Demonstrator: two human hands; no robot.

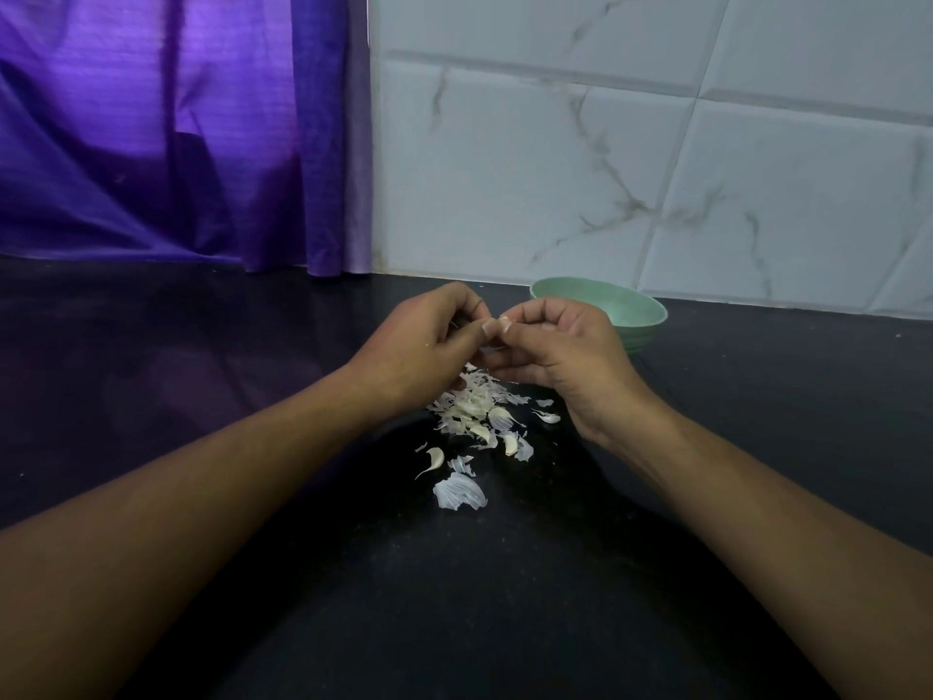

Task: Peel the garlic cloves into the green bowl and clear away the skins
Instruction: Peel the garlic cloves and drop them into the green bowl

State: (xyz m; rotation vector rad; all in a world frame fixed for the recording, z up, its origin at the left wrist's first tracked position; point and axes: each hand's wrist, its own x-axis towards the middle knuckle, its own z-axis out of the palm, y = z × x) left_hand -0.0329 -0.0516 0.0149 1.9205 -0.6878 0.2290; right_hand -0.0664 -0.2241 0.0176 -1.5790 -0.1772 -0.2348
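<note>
My left hand (424,341) and my right hand (555,356) meet above the black counter, fingers curled, pinching a small garlic clove (497,324) between their fingertips. Most of the clove is hidden by the fingers. Below the hands lies a heap of white garlic skins (472,404) mixed with several loose cloves, one of them (435,458) lying apart toward me. A large papery skin (459,491) lies nearest me. The green bowl (631,305) stands behind my right hand near the wall; its inside is not visible.
The black counter (202,371) runs left and right of the heap. A purple curtain (176,133) hangs at the back left, and a white marbled tile wall (656,144) rises behind the bowl.
</note>
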